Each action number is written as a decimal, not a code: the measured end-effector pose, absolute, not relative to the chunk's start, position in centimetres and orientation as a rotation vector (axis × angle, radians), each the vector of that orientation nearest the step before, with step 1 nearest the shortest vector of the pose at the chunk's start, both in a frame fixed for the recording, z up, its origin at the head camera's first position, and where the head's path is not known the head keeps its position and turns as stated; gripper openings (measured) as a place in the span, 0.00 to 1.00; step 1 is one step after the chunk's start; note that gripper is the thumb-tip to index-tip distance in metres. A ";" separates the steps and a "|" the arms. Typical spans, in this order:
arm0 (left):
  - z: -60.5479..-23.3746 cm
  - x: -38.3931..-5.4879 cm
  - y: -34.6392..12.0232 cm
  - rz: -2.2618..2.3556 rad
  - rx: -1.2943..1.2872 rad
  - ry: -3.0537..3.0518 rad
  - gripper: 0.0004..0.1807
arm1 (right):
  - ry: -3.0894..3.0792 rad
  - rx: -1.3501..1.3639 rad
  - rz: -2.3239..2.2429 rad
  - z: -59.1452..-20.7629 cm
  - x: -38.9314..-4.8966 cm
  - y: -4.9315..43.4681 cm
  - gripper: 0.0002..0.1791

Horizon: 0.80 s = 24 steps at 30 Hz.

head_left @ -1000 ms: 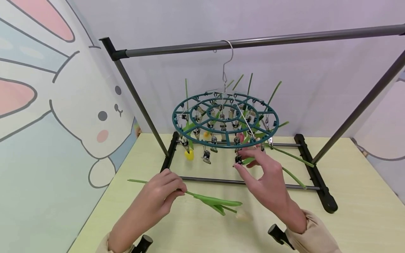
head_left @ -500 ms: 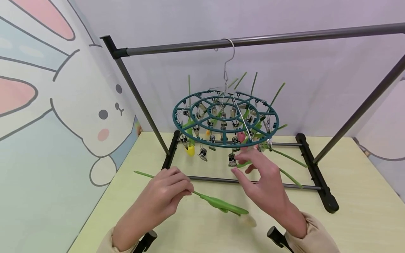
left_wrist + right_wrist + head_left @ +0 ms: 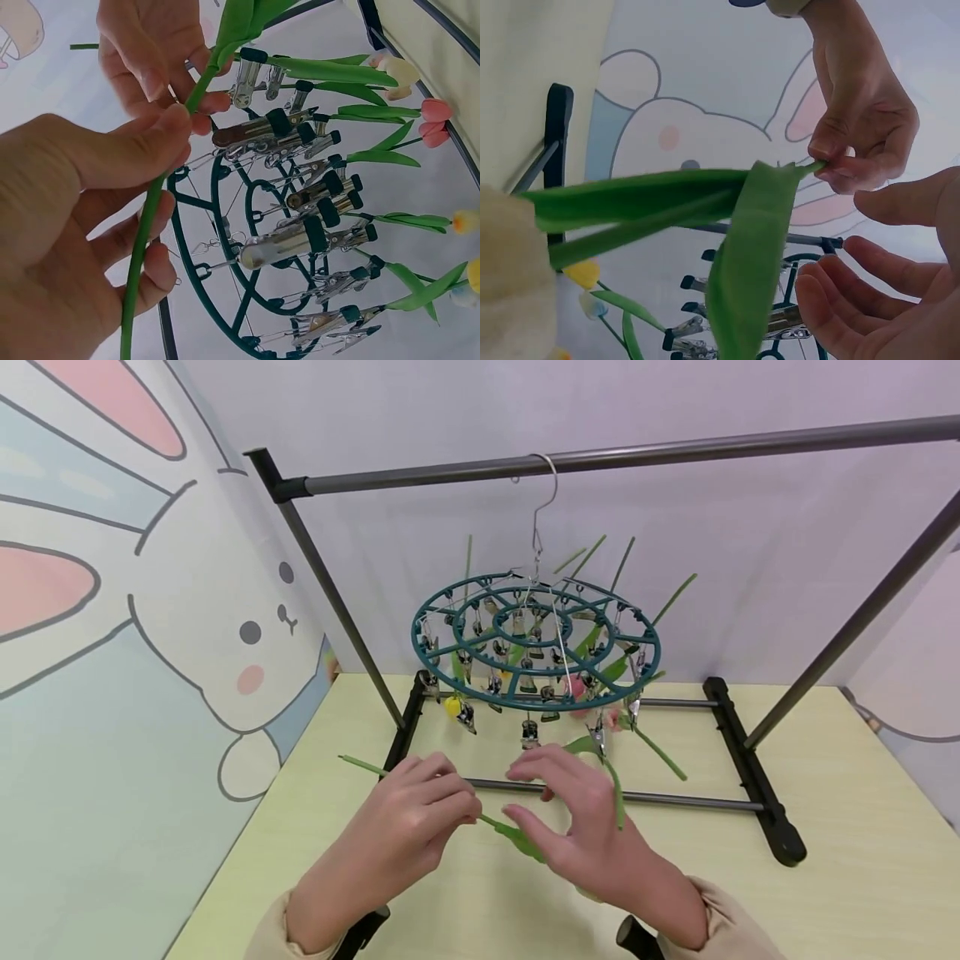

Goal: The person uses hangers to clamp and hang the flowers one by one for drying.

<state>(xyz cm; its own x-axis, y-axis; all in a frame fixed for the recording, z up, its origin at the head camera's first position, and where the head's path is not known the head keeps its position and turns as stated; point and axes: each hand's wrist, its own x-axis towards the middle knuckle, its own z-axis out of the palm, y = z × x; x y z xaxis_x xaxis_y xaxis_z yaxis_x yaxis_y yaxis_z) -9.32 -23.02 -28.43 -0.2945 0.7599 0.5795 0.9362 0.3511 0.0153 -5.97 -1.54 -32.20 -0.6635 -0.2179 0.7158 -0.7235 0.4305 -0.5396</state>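
My left hand [image 3: 412, 814] pinches the thin green stem of an artificial tulip between thumb and fingers, just below its leaves [image 3: 754, 247]. The tulip's cream bloom [image 3: 514, 277] fills the left edge of the right wrist view; in the head view my right hand hides most of the flower end. Close beside the stem, my right hand [image 3: 585, 827] has its thumb and fingers spread apart and grips nothing. Just above its fingertips dangles a metal clip [image 3: 529, 733] from the round teal clip hanger [image 3: 525, 704].
The hanger hooks over the rack's grey top rail [image 3: 420, 474]. Several tulips hang from its clips, including a yellow one [image 3: 452, 706] and a pink one [image 3: 435, 111]. The rack's black foot [image 3: 783, 839] stands on the pale table [image 3: 862, 827]; a rabbit mural [image 3: 195, 635] is at left.
My left hand has moved right with the tulip. My right hand has left the clip it was at and come left and down towards the stem. The hanger has turned slightly.
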 end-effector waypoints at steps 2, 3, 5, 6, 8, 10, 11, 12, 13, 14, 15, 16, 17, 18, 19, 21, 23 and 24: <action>-28.3 -9.2 -22.8 -0.472 -1.478 -2.132 0.09 | -2.154 0.852 1.220 -32.2 -5.8 -1.9 0.17; -28.3 -9.2 -22.8 -0.461 -1.481 -2.126 0.09 | -2.166 0.875 1.228 -32.3 -5.7 -2.0 0.17; -28.2 -9.2 -22.6 -0.437 -1.484 -2.110 0.10 | -2.204 0.913 1.253 -32.4 -5.5 -2.3 0.16; -28.2 -9.1 -22.6 -0.426 -1.482 -2.102 0.10 | -2.222 0.929 1.264 -32.5 -5.5 -2.4 0.15; -28.2 -9.1 -22.5 -0.406 -1.482 -2.105 0.11 | -2.231 0.961 1.263 -32.7 -5.5 -2.6 0.13; -28.1 -9.0 -22.4 -0.396 -1.476 -2.124 0.11 | -2.213 0.989 1.267 -32.9 -5.6 -2.7 0.13; -28.1 -9.0 -22.4 -0.390 -1.473 -2.132 0.10 | -2.195 1.001 1.257 -33.0 -5.7 -2.8 0.13; -28.1 -8.9 -22.3 -0.380 -1.472 -2.135 0.10 | -2.179 1.002 1.246 -33.1 -5.8 -2.9 0.13; -28.1 -8.9 -22.3 -0.372 -1.470 -2.141 0.10 | -2.161 1.002 1.236 -33.2 -6.0 -2.9 0.13; -28.1 -8.8 -22.2 -0.362 -1.466 -2.137 0.10 | -2.143 1.001 1.232 -33.2 -6.1 -3.0 0.13; -28.1 -8.8 -22.2 -0.353 -1.463 -2.134 0.10 | -2.135 0.998 1.238 -33.3 -6.2 -3.0 0.13; -28.1 -8.8 -22.1 -0.347 -1.461 -2.133 0.09 | -2.130 0.994 1.237 -33.4 -6.2 -3.0 0.13; -28.1 -8.8 -22.1 -0.342 -1.459 -2.128 0.09 | -2.124 0.991 1.228 -33.4 -6.3 -3.0 0.13; -28.1 -8.8 -22.1 -0.339 -1.460 -2.122 0.10 | -2.126 0.985 1.231 -33.5 -6.4 -3.0 0.14; -28.2 -8.8 -22.0 -0.346 -1.463 -2.118 0.10 | -2.133 0.979 1.238 -33.6 -6.4 -3.0 0.14; -28.3 -8.9 -22.1 -0.395 -1.475 -2.095 0.09 | -2.152 0.959 1.258 -33.6 -6.6 -3.0 0.14; -28.5 -9.1 -22.2 -0.471 -1.486 -2.047 0.07 | -2.160 0.939 1.263 -33.7 -6.7 -3.0 0.14; -28.6 -9.1 -22.3 -0.524 -1.492 -2.013 0.08 | -2.167 0.926 1.274 -33.8 -6.8 -3.0 0.14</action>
